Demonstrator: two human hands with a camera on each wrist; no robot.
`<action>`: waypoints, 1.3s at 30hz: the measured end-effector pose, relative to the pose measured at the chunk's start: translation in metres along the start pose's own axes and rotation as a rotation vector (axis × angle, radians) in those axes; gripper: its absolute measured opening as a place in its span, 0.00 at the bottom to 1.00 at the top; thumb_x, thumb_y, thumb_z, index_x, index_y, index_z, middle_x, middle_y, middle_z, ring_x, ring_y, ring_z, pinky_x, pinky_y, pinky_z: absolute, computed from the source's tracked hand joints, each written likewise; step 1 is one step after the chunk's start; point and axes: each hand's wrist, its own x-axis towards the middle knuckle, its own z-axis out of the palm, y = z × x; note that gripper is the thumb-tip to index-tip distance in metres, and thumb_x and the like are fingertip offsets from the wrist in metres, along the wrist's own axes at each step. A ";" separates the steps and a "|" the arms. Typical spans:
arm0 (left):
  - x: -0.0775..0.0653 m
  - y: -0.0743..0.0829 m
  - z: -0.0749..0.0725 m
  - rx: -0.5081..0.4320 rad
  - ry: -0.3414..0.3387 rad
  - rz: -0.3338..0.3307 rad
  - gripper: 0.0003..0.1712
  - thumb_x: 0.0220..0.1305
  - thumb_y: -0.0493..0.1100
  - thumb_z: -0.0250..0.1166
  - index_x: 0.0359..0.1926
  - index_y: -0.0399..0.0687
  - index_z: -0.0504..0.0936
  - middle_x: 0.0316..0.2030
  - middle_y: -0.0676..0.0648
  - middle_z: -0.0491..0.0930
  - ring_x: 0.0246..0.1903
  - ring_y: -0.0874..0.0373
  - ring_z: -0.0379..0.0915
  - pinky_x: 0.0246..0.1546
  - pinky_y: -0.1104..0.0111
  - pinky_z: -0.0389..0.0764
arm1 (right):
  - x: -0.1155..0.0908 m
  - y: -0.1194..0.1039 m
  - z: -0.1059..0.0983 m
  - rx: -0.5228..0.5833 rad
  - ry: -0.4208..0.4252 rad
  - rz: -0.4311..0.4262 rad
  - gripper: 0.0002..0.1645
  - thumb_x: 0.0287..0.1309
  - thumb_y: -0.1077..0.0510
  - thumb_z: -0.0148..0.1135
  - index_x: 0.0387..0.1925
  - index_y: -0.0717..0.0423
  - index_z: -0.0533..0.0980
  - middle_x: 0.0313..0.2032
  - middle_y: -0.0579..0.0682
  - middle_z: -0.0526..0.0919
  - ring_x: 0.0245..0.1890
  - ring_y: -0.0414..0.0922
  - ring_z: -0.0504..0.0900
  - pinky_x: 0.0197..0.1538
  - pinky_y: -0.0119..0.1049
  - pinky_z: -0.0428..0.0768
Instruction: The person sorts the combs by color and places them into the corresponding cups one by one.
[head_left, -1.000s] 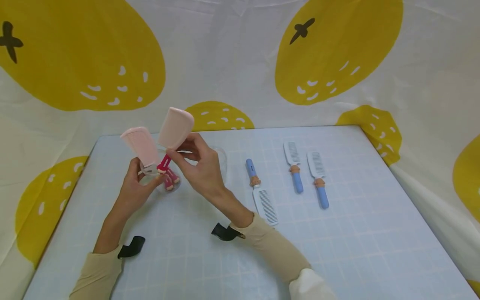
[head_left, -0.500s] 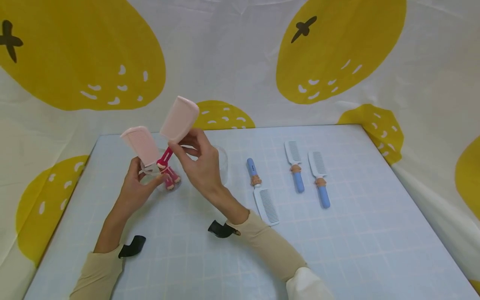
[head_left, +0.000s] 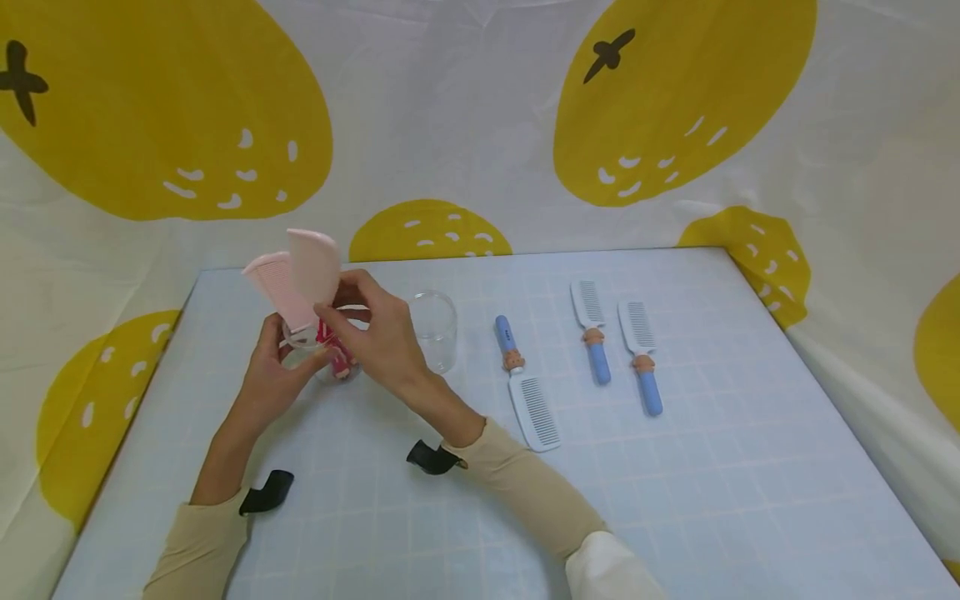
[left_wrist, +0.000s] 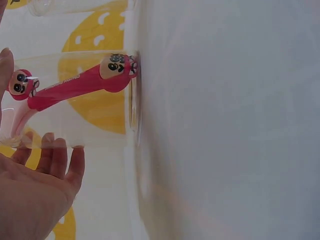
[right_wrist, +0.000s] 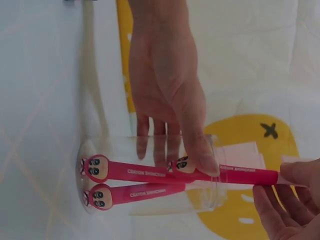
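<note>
My left hand [head_left: 273, 375] grips a clear plastic cup [left_wrist: 95, 137] near its mouth, thumb on one side and fingers on the other. Inside stand two pink combs [head_left: 272, 283] whose dark-pink handles [right_wrist: 135, 171] have cartoon heads at the bottom. With thumb and fingers, my right hand [head_left: 382, 342] pinches another pink comb [head_left: 313, 262] where its handle meets the head. This comb's handle [right_wrist: 245, 175] points down, and its cartoon end is within the cup's mouth in the right wrist view. In the head view its head overlaps the combs behind it.
A second clear cup [head_left: 454, 321] stands right of my right hand. Three light-blue combs lie farther right: one comb [head_left: 536, 412] with its teeth toward me, two others, a comb [head_left: 592, 333] and a comb [head_left: 639, 350], with handles toward me. Fruit-print cloth hangs behind the table.
My right hand first rose slightly, then moved left and down, bringing its comb more upright and its handle into the cup's mouth. The left hand and its cup have stayed put.
</note>
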 end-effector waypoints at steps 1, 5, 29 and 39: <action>0.000 0.000 0.000 -0.005 -0.004 0.001 0.49 0.67 0.41 0.71 0.79 0.48 0.50 0.74 0.42 0.57 0.71 0.41 0.53 0.71 0.34 0.55 | 0.000 0.001 0.001 -0.003 -0.013 0.006 0.21 0.65 0.64 0.69 0.56 0.63 0.73 0.50 0.57 0.85 0.50 0.40 0.85 0.52 0.26 0.82; 0.000 0.002 0.000 -0.015 -0.013 -0.004 0.49 0.67 0.41 0.71 0.79 0.47 0.50 0.75 0.41 0.57 0.71 0.40 0.52 0.71 0.33 0.54 | 0.000 0.002 0.004 -0.023 -0.047 0.023 0.18 0.66 0.64 0.68 0.55 0.63 0.75 0.48 0.56 0.86 0.48 0.39 0.85 0.51 0.25 0.83; -0.001 0.000 -0.002 -0.026 -0.028 0.011 0.49 0.68 0.39 0.70 0.79 0.50 0.49 0.75 0.41 0.55 0.69 0.42 0.53 0.71 0.34 0.53 | 0.013 0.000 0.013 -0.175 -0.159 0.021 0.15 0.68 0.61 0.67 0.52 0.61 0.77 0.43 0.52 0.88 0.41 0.35 0.85 0.49 0.17 0.78; 0.000 -0.001 -0.003 -0.038 -0.040 0.111 0.54 0.66 0.31 0.69 0.81 0.62 0.48 0.75 0.51 0.56 0.65 0.62 0.57 0.65 0.57 0.66 | 0.012 -0.004 0.016 -0.173 -0.271 0.022 0.15 0.68 0.61 0.67 0.53 0.60 0.76 0.44 0.49 0.85 0.41 0.30 0.81 0.47 0.15 0.77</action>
